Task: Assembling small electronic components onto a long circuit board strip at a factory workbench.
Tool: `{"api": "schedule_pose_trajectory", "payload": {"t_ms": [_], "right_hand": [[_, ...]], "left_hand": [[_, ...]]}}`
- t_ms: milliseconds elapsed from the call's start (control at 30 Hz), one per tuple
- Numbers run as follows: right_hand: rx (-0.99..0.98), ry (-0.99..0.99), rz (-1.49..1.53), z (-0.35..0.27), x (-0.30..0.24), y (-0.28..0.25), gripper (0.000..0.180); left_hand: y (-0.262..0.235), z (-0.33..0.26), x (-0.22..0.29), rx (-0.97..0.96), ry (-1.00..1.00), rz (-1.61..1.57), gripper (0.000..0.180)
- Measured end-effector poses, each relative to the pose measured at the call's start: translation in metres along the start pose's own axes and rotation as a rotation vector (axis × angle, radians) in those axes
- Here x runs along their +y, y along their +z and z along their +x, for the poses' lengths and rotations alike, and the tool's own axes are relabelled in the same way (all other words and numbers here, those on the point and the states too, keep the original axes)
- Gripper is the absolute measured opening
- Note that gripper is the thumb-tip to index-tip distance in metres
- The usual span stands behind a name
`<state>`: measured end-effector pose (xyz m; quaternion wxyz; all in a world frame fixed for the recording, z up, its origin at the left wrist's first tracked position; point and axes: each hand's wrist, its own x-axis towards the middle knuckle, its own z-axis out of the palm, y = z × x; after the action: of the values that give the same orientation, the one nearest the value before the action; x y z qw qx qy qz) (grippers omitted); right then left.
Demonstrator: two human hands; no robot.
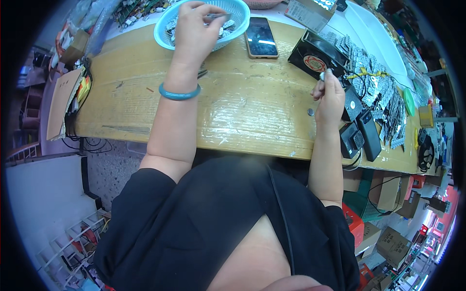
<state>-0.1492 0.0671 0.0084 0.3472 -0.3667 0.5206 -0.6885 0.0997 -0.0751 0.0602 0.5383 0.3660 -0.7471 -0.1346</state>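
Note:
My left hand (194, 34), a blue bangle (179, 92) on its forearm, is over a light-blue plastic basket (161, 39) of small silvery metal parts (227, 30). Its thumb and fingers pinch a thin grey metal piece (217, 16), whose exact kind I cannot make out. On the right, my right hand (331, 97) is closed, with a small pale round piece (322, 76) at its fingertips, just in front of a black box fan (310, 53). A small silver disc (311, 112) lies on the table beside that wrist. Dark pointed tips (202, 73) show next to my left wrist.
A phone (261, 39) lies right of the basket on the cardboard-covered table (252, 106). Strips of silvery parts (374, 82) cover the right side, near black adapters (351, 138) and a dark phone-like slab (370, 136). An open carton (309, 13) and white tray (376, 34) stand behind.

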Motion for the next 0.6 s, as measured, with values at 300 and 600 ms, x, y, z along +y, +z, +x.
{"api": "schedule_pose_trajectory", "payload": {"t_ms": [300, 600], "right_hand": [[-0.280, -0.189, -0.234, -0.015, -0.003, 0.010, 0.030], [-0.321, -0.189, -0.247, -0.015, -0.005, 0.009, 0.031]], "left_hand": [[0.048, -0.040, 0.050, -0.651, -0.493, -0.872, 0.021], [0.061, -0.050, 0.052, -0.757, -0.555, -0.965, 0.022]]}}
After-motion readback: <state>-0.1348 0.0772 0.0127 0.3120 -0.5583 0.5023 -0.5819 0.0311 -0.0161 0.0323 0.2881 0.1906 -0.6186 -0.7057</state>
